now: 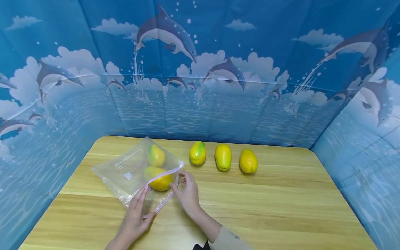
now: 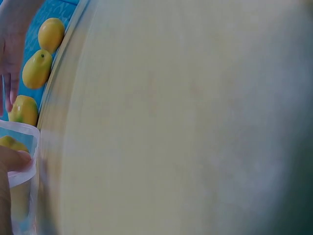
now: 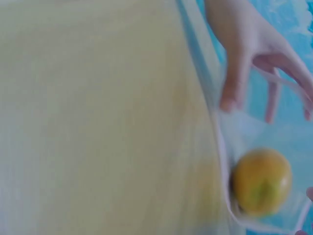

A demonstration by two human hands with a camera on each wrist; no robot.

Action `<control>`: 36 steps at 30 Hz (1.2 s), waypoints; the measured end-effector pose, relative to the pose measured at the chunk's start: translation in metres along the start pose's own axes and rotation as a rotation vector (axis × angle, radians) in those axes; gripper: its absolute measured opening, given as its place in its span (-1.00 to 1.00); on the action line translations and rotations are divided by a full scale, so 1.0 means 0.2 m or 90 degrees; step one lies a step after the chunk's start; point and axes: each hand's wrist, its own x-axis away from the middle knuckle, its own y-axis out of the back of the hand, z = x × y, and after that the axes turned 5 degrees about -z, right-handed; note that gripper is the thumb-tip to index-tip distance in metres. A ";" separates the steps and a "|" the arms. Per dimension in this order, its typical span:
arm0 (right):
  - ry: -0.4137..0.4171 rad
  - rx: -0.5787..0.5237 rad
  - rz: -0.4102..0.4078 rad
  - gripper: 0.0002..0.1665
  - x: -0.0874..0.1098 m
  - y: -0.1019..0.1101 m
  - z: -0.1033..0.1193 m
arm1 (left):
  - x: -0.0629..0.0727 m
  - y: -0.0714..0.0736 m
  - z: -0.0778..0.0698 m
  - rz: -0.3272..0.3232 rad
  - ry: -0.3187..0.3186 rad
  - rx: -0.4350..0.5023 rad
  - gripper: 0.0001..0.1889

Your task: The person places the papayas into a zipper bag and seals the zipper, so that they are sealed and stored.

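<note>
A clear zip bag with a pink-edged mouth lies at the table's left, holding two yellow-green mangoes, one farther back and one by the mouth. My left hand spreads that mouth at its near-left end, fingertips at the upper rim and thumb against the lower rim. At the mouth's right side is my right hand, its fingers extended beside the rim with no fruit in them; contact with the rim is unclear. Both wrist views catch part of the bag, and the right one is blurred.
Three more mangoes stand in a row toward the back: a greenish one, a longer one and a rounder one. The wooden table has a dolphin-print curtain behind it and at its sides.
</note>
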 end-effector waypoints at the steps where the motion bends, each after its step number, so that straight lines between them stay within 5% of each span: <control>1: 0.006 -0.005 -0.013 -0.53 -0.01 0.02 -0.01 | 0.00 0.00 0.00 -0.004 -0.003 0.002 -0.12; 10: 0.049 0.007 -0.147 -0.55 -0.15 0.25 -0.08 | -0.01 -0.01 0.01 -0.029 -0.030 0.005 -0.23; 24: 0.110 0.106 -0.346 -0.51 -0.28 0.58 -0.34 | 0.00 0.00 0.01 -0.019 -0.016 0.013 -0.18; 36: -0.011 0.146 -0.403 -0.42 -0.32 0.78 -0.46 | 0.00 0.00 0.00 0.003 0.004 0.005 -0.14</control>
